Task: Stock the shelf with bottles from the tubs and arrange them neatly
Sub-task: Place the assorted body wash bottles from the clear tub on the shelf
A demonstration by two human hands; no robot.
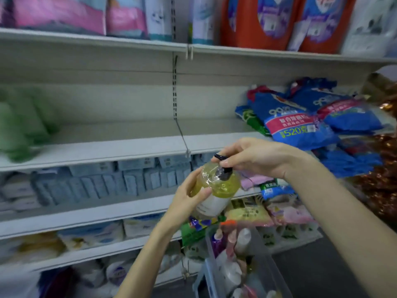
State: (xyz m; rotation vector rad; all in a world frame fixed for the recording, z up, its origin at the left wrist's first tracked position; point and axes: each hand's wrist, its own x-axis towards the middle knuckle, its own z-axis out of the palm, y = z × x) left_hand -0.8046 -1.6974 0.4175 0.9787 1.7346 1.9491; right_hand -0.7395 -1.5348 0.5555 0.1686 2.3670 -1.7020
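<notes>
While left fingers curl round the yellow bottle, right fingers pinch its pump

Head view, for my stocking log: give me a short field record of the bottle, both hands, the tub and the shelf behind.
bottle: yellow liquid, white label, held in front of the shelf
left hand: grips the bottle's body
right hand: pinches the black pump
tub: clear, lower right, holds more bottles
shelf: green packs at left, blue bags at right
</notes>
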